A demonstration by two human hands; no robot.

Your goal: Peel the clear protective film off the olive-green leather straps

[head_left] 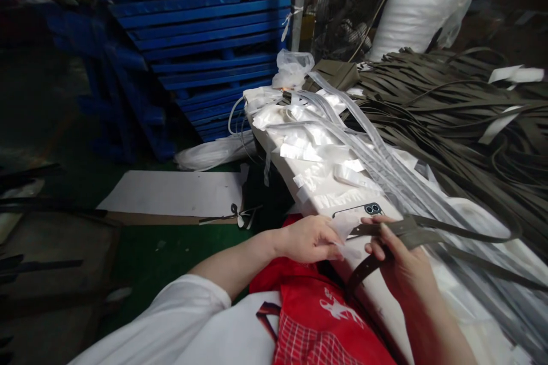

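Observation:
My left hand (pixel 310 238) is closed, pinching a small piece of thin whitish translucent sheet (pixel 346 224) between thumb and fingers. Close beside it on the right, my right hand (pixel 405 265) grips a dark olive strap (pixel 422 235) with small punched holes. The end of the strap reaches toward the sheet; whether the two touch is unclear. One dark length of strap hangs below the right hand, and others run off to the right. Just behind the hands, a phone (pixel 372 209) lies on the white table (pixel 295 174), partly covered by the sheet and fingers.
Long clear plastic sleeves (pixel 363 125) and white scraps (pixel 299 148) cover much of the table. A large heap of olive straps (pixel 428 91) spreads at right. Blue pallets (pixel 214 28) stand stacked behind, and a pale board (pixel 175 194) lies on the green floor at left.

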